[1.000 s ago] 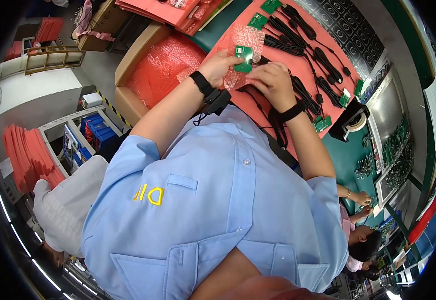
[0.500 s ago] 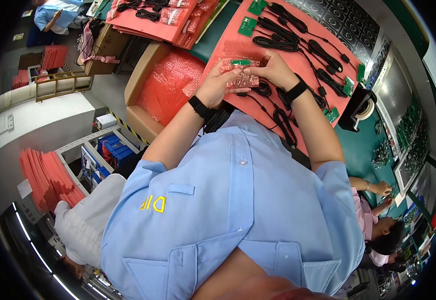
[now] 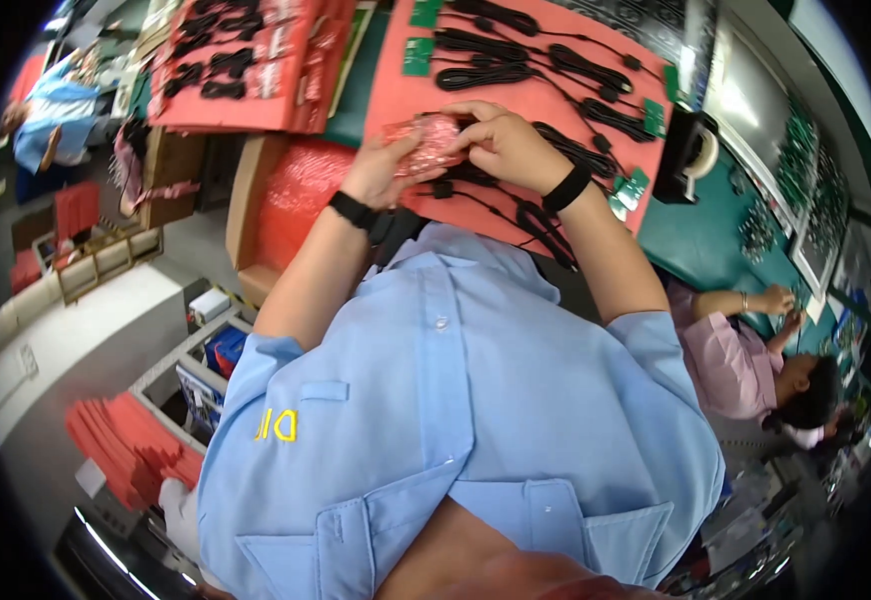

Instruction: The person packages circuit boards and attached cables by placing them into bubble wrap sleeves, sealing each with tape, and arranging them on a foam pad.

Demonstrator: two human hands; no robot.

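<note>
Between my hands, over the near part of a red foam sheet (image 3: 396, 90), is a small red bubble-wrap bag (image 3: 434, 143). My left hand (image 3: 381, 172) is closed round its left side, thumb on top. My right hand (image 3: 509, 146) pinches its right edge with curled fingers. No green board shows on the bag now; whether one is inside cannot be seen. Coiled black cables (image 3: 481, 77) with green circuit boards (image 3: 418, 57) lie in rows on the foam sheet. Both wrists wear black bands.
Left of the sheet stands a cardboard box (image 3: 246, 200) with red bubble wrap (image 3: 306, 190) in it. Behind it, red foam sheets (image 3: 301, 60) carry coiled cables. A black tape dispenser (image 3: 681, 160) stands at right. A co-worker in pink (image 3: 731, 360) works farther right.
The green board that showed at the bubble-wrap bag is now out of sight. My hands have folded round the bag. The whole view has shifted, with the bench things now farther left.
</note>
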